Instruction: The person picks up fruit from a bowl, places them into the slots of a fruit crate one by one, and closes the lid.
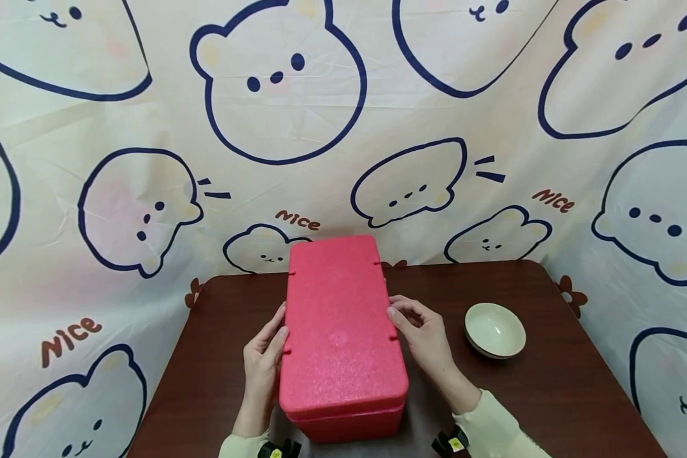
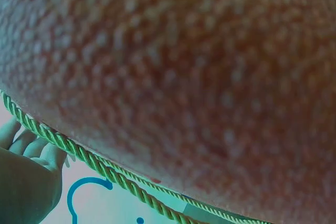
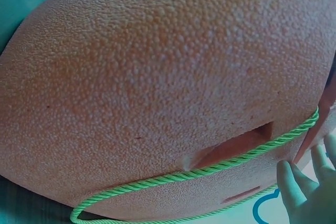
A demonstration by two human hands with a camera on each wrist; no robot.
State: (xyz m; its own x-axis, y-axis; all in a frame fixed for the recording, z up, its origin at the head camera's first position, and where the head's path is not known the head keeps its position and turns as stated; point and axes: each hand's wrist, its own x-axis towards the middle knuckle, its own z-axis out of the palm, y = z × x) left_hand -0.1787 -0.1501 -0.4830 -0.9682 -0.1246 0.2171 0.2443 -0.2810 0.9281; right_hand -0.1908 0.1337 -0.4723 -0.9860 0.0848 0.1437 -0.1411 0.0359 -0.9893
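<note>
A red foam box [image 1: 349, 427] with its lid [image 1: 340, 324] on stands lengthwise on the table. My left hand [image 1: 262, 362] holds the lid's left edge, thumb and fingers along the rim. Opposite it, my right hand [image 1: 429, 334] grips the lid's right edge with bent fingers and the thumb. A green twisted rope [image 3: 173, 178] runs along the box's side, past a slot [image 3: 233, 148], in the right wrist view. More green rope [image 2: 105, 169] shows below the box in the left wrist view. The box's inside is hidden.
A pale green bowl [image 1: 495, 331] stands to the right of the box on the dark brown table [image 1: 549, 381]. Behind the table hangs a cream cloth [image 1: 332, 191] printed with bear faces. Each wrist bears a small black camera.
</note>
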